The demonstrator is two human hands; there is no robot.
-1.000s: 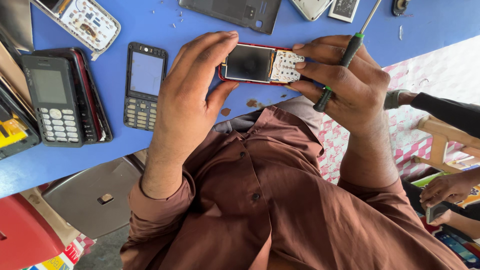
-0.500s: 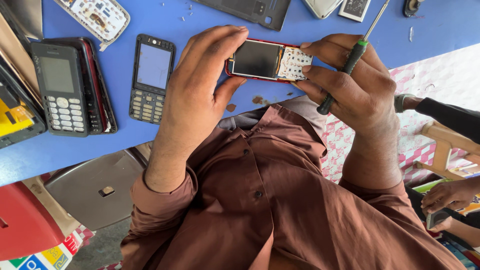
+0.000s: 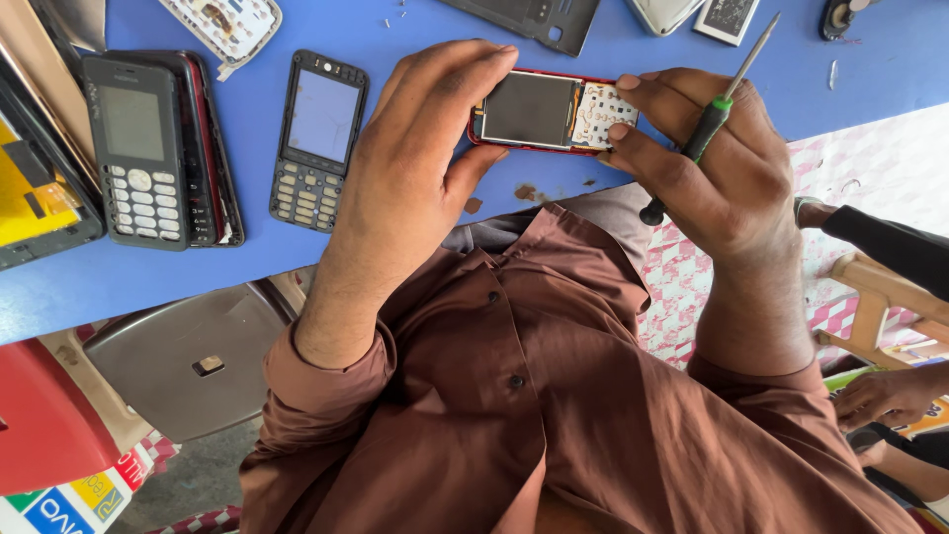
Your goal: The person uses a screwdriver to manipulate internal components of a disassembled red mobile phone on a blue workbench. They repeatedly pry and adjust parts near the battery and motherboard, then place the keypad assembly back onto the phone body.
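— What changed in the last second?

— Very little. I see the red-framed phone (image 3: 549, 111) sit a touch lower and nearer than a second ago, but both hands keep the same hold. So I judge the work has not moved on; it is steady handling, not a new step.

— How are the hands?

— My left hand (image 3: 415, 168) is clamped on the phone's screen end, thumb under its edge. My right hand (image 3: 712, 168) pinches the keypad end with its fingertips and is also closed round the green-collared screwdriver (image 3: 707, 119), whose tip points away, off the phone.

— And the phone itself?

— Held just above the blue table (image 3: 395, 247), front cover off: bare dark screen, white keypad membrane exposed, red frame round it.
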